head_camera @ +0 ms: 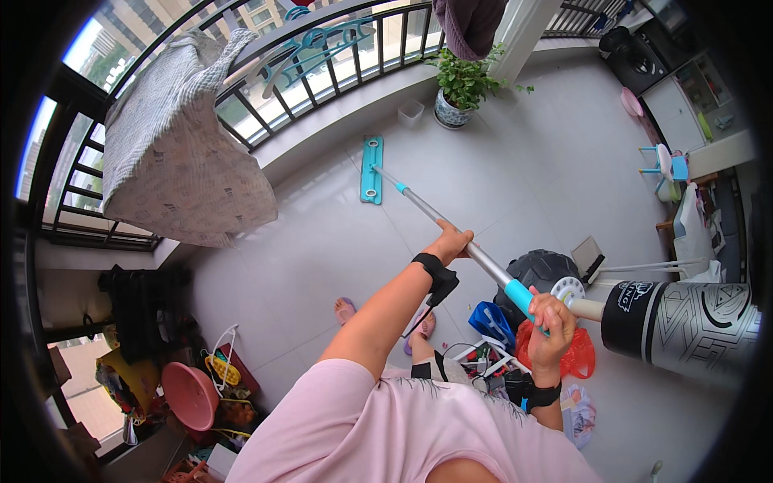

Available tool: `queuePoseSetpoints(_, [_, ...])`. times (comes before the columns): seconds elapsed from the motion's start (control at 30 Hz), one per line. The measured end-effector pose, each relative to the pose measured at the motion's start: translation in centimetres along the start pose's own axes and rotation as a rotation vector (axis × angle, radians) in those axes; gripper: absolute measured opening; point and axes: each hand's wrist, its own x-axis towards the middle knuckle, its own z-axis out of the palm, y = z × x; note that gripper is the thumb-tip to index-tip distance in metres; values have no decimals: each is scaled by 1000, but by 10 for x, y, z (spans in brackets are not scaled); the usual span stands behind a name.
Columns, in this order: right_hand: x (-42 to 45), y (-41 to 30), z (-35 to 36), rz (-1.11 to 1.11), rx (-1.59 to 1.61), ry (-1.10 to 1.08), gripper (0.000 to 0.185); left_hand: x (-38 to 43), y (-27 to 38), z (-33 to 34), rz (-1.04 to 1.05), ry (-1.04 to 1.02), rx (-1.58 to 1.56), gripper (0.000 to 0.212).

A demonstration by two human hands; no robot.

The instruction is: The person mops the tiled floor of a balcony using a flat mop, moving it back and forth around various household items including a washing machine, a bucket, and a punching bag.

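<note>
A flat mop with a turquoise head (372,172) rests on the grey tiled floor, near the balcony's low ledge. Its silver metal pole (423,205) slants from the head back toward my body. Partway along the pole, my left hand (450,243) is wrapped around the metal. My right hand (551,329) grips the turquoise handle sleeve (520,297) at the upper end. Both wrists wear black straps. Below the right hand, a red plastic bag (574,356) and a blue bag (490,320) lie on the floor.
A potted plant (454,108) and a clear plastic box (410,113) stand by the ledge. A cloth (187,175) hangs over the railing at left. A punching bag stand (540,271), a long-handled dustpan (587,256) and a pink basin (189,395) flank me.
</note>
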Motion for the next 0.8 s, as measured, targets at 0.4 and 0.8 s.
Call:
queuePoseSetpoints(0.4, [-39,-84,-61,-4,-227,275,17,5,-47,146,-163,-139,-162,71])
queuePoseSetpoints(0.8, [-13,-76,16,-90,-174,-118,21,11,-32,17,-83,-95,-463,19])
